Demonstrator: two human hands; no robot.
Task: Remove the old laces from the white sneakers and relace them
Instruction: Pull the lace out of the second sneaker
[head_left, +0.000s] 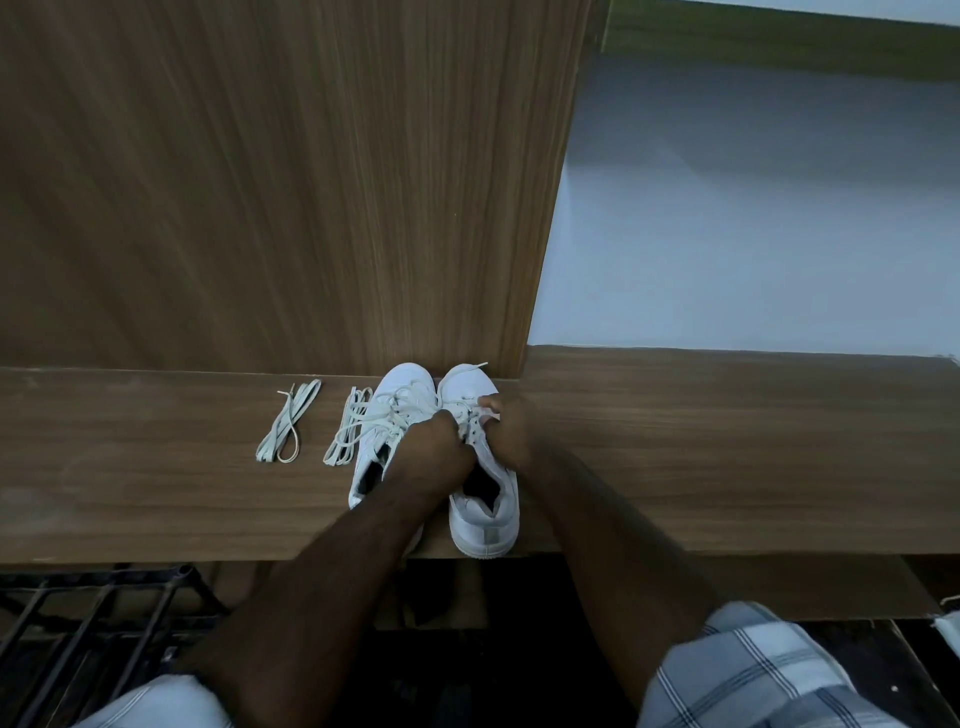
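It looks like a room in a home: a wood-grain shelf (727, 441) runs below a tall matching panel (285, 182) and a plain pale wall (753, 218), with a dark metal rack (93, 623) standing underneath.

Wood-grain surface (727, 441) w/ tall wood panel (285, 182) behind, pale wall (753, 208) at right. Black metal rack (93, 623) below, bottom left.

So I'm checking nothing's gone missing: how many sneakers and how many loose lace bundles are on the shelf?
White sneakers: 2, left sneaker and right sneaker
Loose lace bundles: 2, one bundle and another nearer the shoes
Total: 4
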